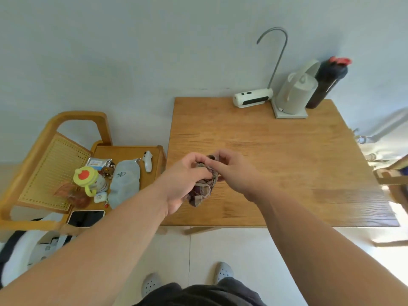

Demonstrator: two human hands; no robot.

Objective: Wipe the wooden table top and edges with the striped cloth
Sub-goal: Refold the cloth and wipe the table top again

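Observation:
The striped cloth (202, 189), brown and purple, is bunched into a wad above the near left part of the wooden table (287, 155). My left hand (185, 182) grips the wad from the left. My right hand (231, 171) pinches its top edge with the fingertips. Both hands meet over the table, a little in from its left edge. Whether the cloth touches the wood I cannot tell.
At the table's back stand a white device with a curved grey tube (254, 99), a white kettle on its base (295, 96) and a dark bottle with a red lid (326, 82). A chair (55, 168) at the left holds toys, a phone and small items.

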